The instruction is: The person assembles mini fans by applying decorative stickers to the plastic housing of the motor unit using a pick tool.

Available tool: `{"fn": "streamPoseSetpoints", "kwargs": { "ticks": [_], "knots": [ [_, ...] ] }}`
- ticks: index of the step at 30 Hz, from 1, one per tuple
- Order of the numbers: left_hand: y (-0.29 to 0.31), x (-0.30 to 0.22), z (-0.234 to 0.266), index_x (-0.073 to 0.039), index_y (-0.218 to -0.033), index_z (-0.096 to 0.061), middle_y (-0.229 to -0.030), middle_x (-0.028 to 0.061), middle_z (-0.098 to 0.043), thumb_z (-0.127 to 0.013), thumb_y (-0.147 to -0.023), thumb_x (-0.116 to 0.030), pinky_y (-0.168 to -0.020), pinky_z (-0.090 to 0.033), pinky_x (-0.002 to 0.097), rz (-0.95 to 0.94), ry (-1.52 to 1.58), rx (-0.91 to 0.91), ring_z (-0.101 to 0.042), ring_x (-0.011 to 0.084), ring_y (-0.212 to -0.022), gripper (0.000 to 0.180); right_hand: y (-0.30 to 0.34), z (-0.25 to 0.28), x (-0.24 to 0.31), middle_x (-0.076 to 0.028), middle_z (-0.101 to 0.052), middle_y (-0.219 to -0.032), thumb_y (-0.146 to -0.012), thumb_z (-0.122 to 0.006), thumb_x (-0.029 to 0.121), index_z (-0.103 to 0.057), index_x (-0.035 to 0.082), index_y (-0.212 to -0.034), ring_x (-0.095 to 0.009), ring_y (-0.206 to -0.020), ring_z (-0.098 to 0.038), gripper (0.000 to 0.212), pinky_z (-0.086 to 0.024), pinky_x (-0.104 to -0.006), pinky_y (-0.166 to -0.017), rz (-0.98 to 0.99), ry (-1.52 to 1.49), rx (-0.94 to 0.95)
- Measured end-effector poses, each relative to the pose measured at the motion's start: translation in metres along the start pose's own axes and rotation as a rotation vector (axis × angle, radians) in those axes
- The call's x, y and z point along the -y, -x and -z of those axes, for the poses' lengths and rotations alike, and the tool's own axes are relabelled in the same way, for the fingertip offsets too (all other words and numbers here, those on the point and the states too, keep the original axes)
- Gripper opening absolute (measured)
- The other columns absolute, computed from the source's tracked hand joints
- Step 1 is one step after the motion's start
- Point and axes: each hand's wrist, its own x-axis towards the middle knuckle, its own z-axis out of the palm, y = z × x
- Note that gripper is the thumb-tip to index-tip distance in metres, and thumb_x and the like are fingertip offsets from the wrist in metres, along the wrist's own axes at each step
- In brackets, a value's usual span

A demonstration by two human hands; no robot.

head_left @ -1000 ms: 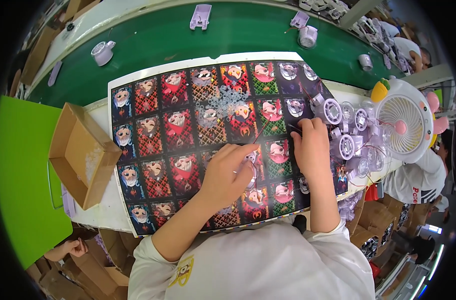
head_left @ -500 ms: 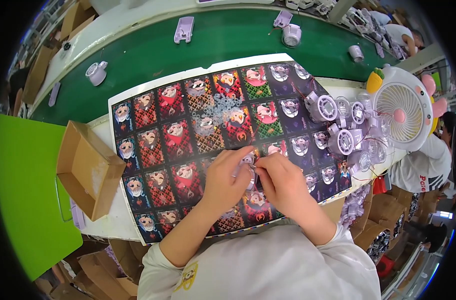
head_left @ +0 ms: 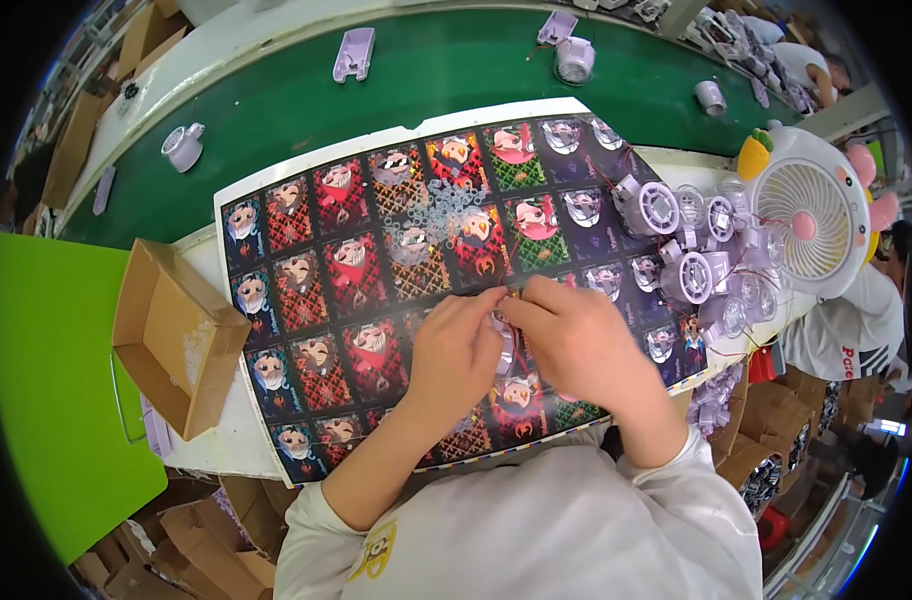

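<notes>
Over the printed sheet (head_left: pixel 306 345) of cartoon cards, both my hands meet at the middle. My left hand (head_left: pixel 454 350) is closed around a lilac plastic motor housing (head_left: pixel 506 350), mostly hidden behind the fingers. My right hand (head_left: pixel 581 335) pinches at the housing's upper end, its fingertips touching those of the left; whatever is between them is too small to make out. Beyond the hands lies a scatter of small clear plastic rings (head_left: pixel 441 215). To the right, several lilac housings (head_left: pixel 691 275) with red wires and clear covers are heaped at the sheet's edge.
An open cardboard box (head_left: pixel 191 345) with small clear pieces stands left, beside a bright green panel (head_left: pixel 56 380). Across the far side runs a green conveyor belt (head_left: pixel 276 120) carrying lilac parts. A white fan (head_left: pixel 811 215) stands right; a co-worker (head_left: pixel 841 325) is behind it.
My right hand has moved up and turned further over the housing. My left hand has barely shifted. Parts on the belt have slid slightly left.
</notes>
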Motion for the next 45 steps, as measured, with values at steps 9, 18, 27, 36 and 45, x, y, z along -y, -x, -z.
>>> {"fn": "streamPoseSetpoints", "kwargs": {
  "ticks": [9,18,27,36,45],
  "knots": [
    [0.031,0.002,0.016,0.003,-0.122,-0.060,-0.109,0.0186,-0.063,-0.048,-0.093,0.000,-0.087,-0.048,0.0365,0.172,0.133,-0.099,-0.062,0.0291,-0.098,0.031,-0.002,0.014,-0.039,-0.013,-0.058,-0.082,-0.077,-0.065,0.000,-0.066,0.002,-0.089,-0.036,-0.076,-0.060,0.012,-0.049,-0.0442,-0.067,-0.170,0.136,0.210],
    [0.059,-0.018,0.049,-0.004,-0.101,-0.068,-0.097,0.0081,-0.067,-0.069,-0.076,0.000,-0.077,-0.050,0.0373,-0.251,-0.186,-0.126,-0.060,0.0277,-0.088,0.025,-0.051,-0.039,-0.028,-0.015,-0.055,-0.087,-0.079,-0.062,-0.002,-0.062,0.002,-0.100,-0.036,-0.080,-0.058,0.022,-0.049,-0.0441,-0.072,-0.009,-0.016,-0.154],
    [0.032,-0.026,0.030,-0.006,-0.105,-0.068,-0.091,0.0044,-0.063,-0.071,-0.071,-0.006,-0.068,-0.050,0.0339,-0.668,-0.174,-0.077,-0.059,0.0232,-0.083,0.034,-0.068,-0.062,-0.041,-0.016,-0.054,-0.091,-0.078,-0.057,-0.003,-0.056,0.001,-0.093,-0.034,-0.088,-0.056,0.016,-0.048,-0.0429,-0.076,0.127,0.192,-0.122],
    [0.017,-0.040,0.024,-0.001,-0.104,-0.065,-0.088,0.0120,-0.063,-0.065,-0.083,0.002,-0.068,-0.048,0.0374,-0.213,0.182,-0.033,-0.059,0.0294,-0.075,0.022,-0.014,0.035,0.005,-0.007,-0.057,-0.084,-0.084,-0.059,-0.005,-0.057,0.000,-0.088,-0.012,-0.075,-0.053,0.007,-0.042,-0.0249,-0.064,-0.197,-0.735,-0.194],
    [0.001,-0.044,0.016,0.001,-0.096,-0.061,-0.081,0.0124,-0.059,-0.064,-0.078,0.005,-0.062,-0.044,0.0396,-0.315,0.166,0.012,-0.054,0.0309,-0.070,0.018,0.009,0.044,0.025,-0.010,-0.058,-0.089,-0.080,-0.065,-0.010,-0.062,0.000,-0.096,-0.019,-0.075,-0.058,0.019,-0.048,-0.0283,-0.063,0.014,-0.593,-0.151]
  ]
}}
